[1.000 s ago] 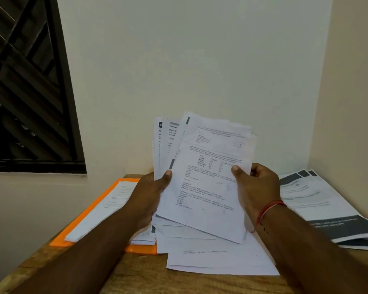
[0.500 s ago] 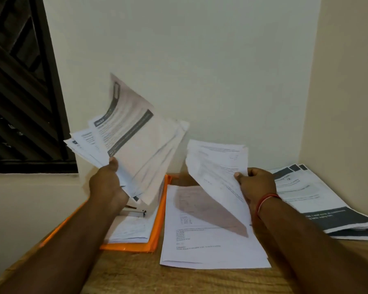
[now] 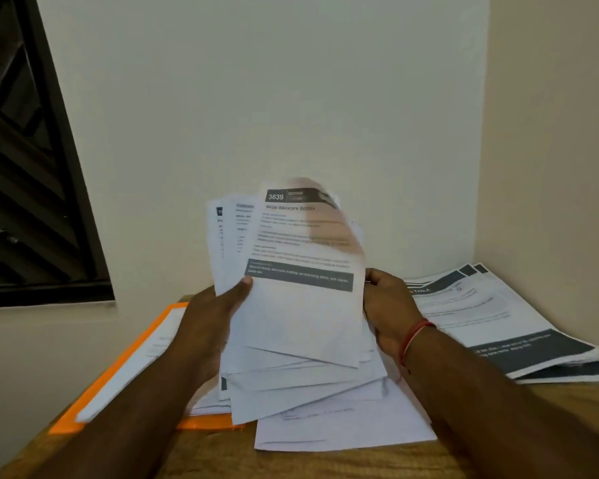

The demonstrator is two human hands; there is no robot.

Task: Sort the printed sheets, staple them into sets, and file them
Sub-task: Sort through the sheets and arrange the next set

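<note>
I hold a fanned bundle of printed sheets (image 3: 291, 299) upright in front of me, above the table. My left hand (image 3: 218, 312) grips its left edge with the thumb on the front page. My right hand (image 3: 388, 305), a red thread at the wrist, holds the bundle's right edge; its fingers are mostly hidden behind the paper. The front page has a dark header reading 3639 and a grey band across the middle. A pile of white sheets (image 3: 343, 430) lies flat on the table below the bundle.
An orange folder (image 3: 118, 371) with a sheet on it lies at the left of the wooden table (image 3: 222, 454). A stack of sheets with dark bands (image 3: 505, 326) sits at the right, by the wall corner. A dark window is at the left.
My left hand brought the bundle from the upper left back to the centre. My right hand left the sheets it held on the table pile and took the bundle's right edge.
</note>
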